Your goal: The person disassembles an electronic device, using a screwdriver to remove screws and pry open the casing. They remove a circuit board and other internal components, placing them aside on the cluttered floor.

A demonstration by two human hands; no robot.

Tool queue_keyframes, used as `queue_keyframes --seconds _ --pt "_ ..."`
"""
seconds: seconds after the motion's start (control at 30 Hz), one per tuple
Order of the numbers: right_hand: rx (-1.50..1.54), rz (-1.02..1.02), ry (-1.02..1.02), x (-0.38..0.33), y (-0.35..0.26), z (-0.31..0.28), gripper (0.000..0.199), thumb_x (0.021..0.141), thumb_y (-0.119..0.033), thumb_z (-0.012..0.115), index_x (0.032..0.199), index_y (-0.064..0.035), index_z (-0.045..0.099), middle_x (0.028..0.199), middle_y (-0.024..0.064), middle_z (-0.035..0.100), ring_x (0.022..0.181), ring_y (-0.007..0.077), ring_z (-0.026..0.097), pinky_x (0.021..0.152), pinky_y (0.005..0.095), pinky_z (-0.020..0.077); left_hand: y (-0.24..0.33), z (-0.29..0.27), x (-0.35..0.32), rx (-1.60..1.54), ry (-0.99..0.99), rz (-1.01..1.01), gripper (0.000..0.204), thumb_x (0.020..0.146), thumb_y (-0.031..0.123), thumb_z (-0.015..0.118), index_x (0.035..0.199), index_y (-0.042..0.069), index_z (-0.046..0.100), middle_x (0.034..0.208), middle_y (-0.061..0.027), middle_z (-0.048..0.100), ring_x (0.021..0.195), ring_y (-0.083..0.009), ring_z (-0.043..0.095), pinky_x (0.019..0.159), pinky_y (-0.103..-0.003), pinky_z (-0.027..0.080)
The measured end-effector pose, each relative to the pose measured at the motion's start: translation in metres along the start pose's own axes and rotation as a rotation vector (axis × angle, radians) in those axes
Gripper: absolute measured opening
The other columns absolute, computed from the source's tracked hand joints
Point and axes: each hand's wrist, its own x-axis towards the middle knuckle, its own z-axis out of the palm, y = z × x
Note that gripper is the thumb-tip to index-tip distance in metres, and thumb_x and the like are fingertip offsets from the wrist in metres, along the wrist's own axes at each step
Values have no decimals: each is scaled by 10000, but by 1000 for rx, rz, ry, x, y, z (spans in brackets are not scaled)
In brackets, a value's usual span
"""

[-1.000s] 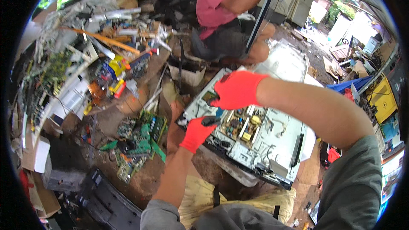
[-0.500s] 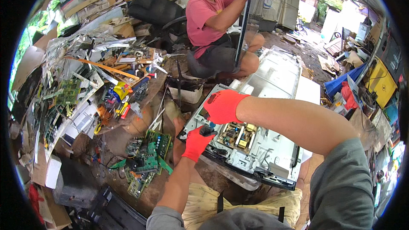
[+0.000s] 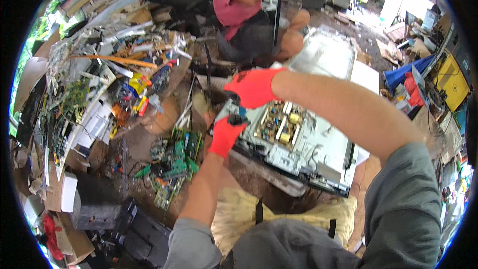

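Note:
A flat-panel screen's opened metal chassis (image 3: 318, 144) lies in front of me, with a tan power circuit board (image 3: 279, 122) fixed on it. My right hand (image 3: 256, 88), in a red glove with dark fingertips, is closed over the chassis's left end. A small blue piece (image 3: 242, 111) shows just below it; whether the fist grips it I cannot tell. Just below, my left hand (image 3: 225, 133), in a matching glove, has its fingers curled together at the chassis's left edge. What it holds, if anything, is hidden.
Green circuit boards (image 3: 177, 162) lie on the ground at left. Behind them is a scrap heap (image 3: 94, 77) with a screwdriver-like yellow-red tool (image 3: 143, 104). Across from me a person in a pink shirt (image 3: 234, 0) sits holding a long dark frame (image 3: 278, 10). A black plastic casing (image 3: 139, 234) is at lower left.
My view has tipped downward, so the chassis and both hands sit higher in the picture. Both hands stay close together at the chassis's left end, still closed.

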Motion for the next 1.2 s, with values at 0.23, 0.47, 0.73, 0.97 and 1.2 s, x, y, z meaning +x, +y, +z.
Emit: queue_keyframes --seconds 0.23,0.47,0.73,0.97,1.2 --pt "132 -37 -106 -3 -10 -10 387 849 -226 618 1199 -63 641 1203 223 651 1122 377 626 913 449 510 -9 -7 1 -77 -100 69 327 799 227 820 1049 29 747 907 -130 761 794 -205 709 757 -349 532" --pt "-67 24 -143 -7 3 -13 398 897 -313 579 1195 -58 649 1190 219 665 1090 375 649 904 464 515 30 5 0 -56 -124 -55 258 817 159 796 1025 17 739 877 -76 760 740 -159 670 712 -327 526" --pt "-120 167 -111 4 -13 -10 426 909 -345 554 1184 -34 646 1190 210 667 1086 390 648 878 494 511 8 -3 -2 -85 -121 56 237 852 108 751 1068 11 733 889 -63 746 781 -120 644 746 -303 521" --pt "44 -222 -50 5 6 -3 311 827 -156 602 1112 -34 629 1134 201 655 1026 382 641 841 485 502 26 -3 -3 -56 -85 17 212 865 138 775 1032 16 729 860 -23 723 732 -83 622 652 -281 516" --pt "122 29 -148 -4 2 -20 403 812 -131 595 1210 -69 615 1219 202 624 1129 368 612 879 479 501 44 -14 6 -113 -85 134 263 855 114 774 1075 3 681 894 -18 714 793 -89 622 706 -293 516"
